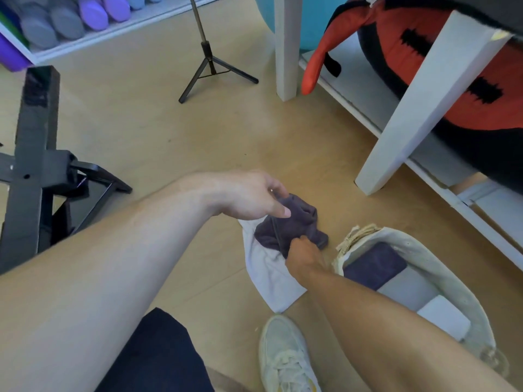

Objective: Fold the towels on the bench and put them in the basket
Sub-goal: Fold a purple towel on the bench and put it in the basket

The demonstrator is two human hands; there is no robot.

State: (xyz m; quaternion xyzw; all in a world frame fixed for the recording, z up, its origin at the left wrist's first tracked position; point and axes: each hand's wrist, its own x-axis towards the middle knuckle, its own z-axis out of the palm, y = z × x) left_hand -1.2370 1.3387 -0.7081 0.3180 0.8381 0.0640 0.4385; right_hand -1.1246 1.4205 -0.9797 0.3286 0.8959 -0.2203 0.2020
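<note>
A crumpled dark purple-grey towel [294, 224] hangs low over the wooden floor, with a light grey-white towel [271, 275] drooping beneath it. My left hand [249, 196] pinches the dark towel's upper edge with thumb and fingers. My right hand [304, 256] grips the bunched cloth from below, where the two towels meet. The cream fabric basket [441, 267] stands on the floor just right of my right hand. Inside it lie a folded dark purple towel [376, 268], a grey one [407, 290] and a white one [444, 316].
A black tripod [210, 66] stands on the floor ahead. A black metal frame [31, 154] is at left. White bench legs [418, 108] and a red-and-black bag [452, 66] are at right. My white shoe [285, 357] is near the bottom edge, beside the basket.
</note>
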